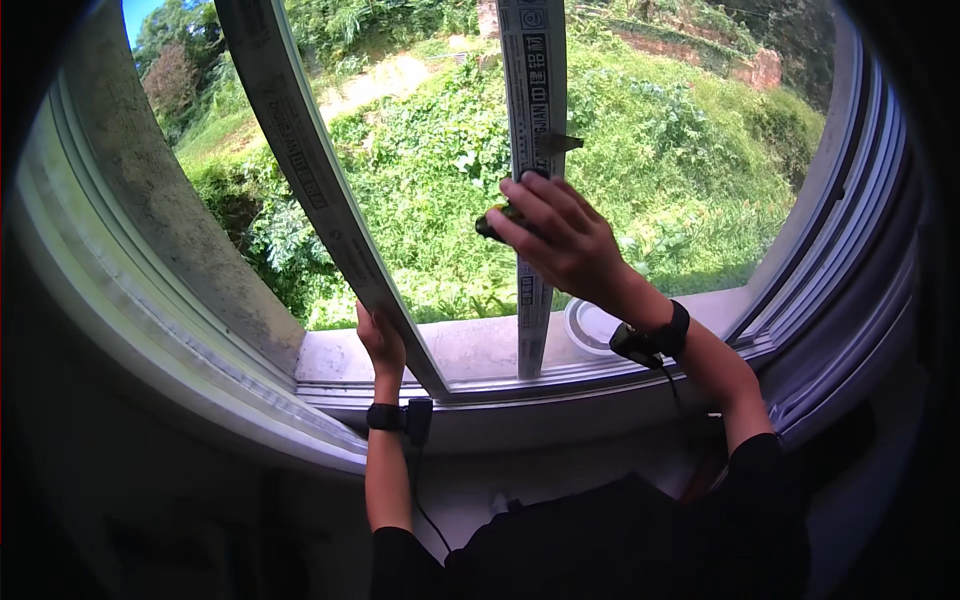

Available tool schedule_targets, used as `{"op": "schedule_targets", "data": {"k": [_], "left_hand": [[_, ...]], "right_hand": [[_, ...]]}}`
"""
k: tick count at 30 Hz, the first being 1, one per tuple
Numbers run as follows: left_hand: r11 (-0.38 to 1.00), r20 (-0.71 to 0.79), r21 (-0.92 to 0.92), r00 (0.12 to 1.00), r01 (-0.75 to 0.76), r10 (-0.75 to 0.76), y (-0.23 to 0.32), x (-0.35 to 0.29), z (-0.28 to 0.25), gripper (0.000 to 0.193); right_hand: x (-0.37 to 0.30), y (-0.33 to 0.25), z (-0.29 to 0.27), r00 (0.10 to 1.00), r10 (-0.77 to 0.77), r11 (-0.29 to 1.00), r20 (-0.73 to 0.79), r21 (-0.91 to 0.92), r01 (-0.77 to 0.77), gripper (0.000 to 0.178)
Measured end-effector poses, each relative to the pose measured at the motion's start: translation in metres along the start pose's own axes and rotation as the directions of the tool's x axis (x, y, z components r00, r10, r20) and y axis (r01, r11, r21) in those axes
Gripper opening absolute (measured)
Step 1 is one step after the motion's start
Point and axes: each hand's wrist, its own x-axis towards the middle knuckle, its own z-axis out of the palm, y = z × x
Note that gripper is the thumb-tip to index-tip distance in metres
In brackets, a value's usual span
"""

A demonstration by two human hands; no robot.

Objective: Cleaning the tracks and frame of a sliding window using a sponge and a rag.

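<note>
My left hand [381,338] is closed round the lower edge of the left window sash frame [318,195], which is tilted and covered in printed protective film. Up and to the right, my right hand [562,240] has its fingers bent round a small black and yellow-green hand tool [490,226]; its exact kind is mostly hidden by the fingers. It is in front of the upright middle window frame [532,335], also wrapped in printed film. Just above the hand, a short brownish flat piece [567,143] juts out to the right of that frame.
A white round lid-like object [592,326] lies on the outer sill behind my right wrist. Sliding tracks [470,394] run along the bottom of the opening. A grey wall edge [190,200] stands at left, and a pale curtain-like sheet [850,335] hangs at right. Greenery grows outside.
</note>
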Motion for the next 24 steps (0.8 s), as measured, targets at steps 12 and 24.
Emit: {"op": "schedule_targets", "data": {"k": [12, 24], "left_hand": [[0.996, 0.071, -0.046, 0.994, 0.081, -0.077, 0.001, -0.003, -0.013, 0.052], [0.993, -0.008, -0.077, 0.996, 0.086, -0.087, -0.001, -0.009, -0.012, 0.051]], "right_hand": [[-0.061, -0.081, 0.057, 0.974, -0.208, 0.956, 0.093, 0.230, 0.182, 0.025], [-0.034, -0.077, 0.040, 0.991, -0.011, 1.000, 0.132, -0.006, 0.011, 0.036]]}}
